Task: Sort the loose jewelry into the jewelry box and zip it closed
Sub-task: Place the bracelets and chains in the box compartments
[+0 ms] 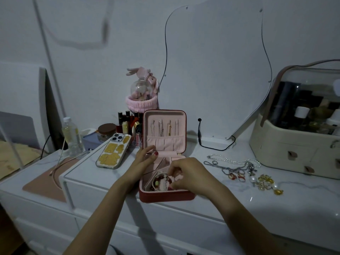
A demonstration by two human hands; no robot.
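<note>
A red jewelry box [165,196] with pink lining stands open on the white dresser, its lid [164,129] upright with several thin pieces hanging inside. My left hand [145,159] rests on the box's left rear edge, thumb and fingers around the rim. My right hand [187,173] is curled over the box's front compartments, fingertips down among beaded bracelets [160,182]; whether it pinches one is hidden. Loose jewelry lies to the right: a pearl necklace [231,160], a silver chain [226,167], rings [237,176] and gold pieces [265,182].
A phone [113,150] in a yellow-patterned case lies left of the box. Behind it stand lipsticks [128,122], a jar, a water bottle [72,138] and a pink globe ornament [142,89]. A cream cosmetics case [294,140] fills the right; a mirror [217,70] leans on the wall.
</note>
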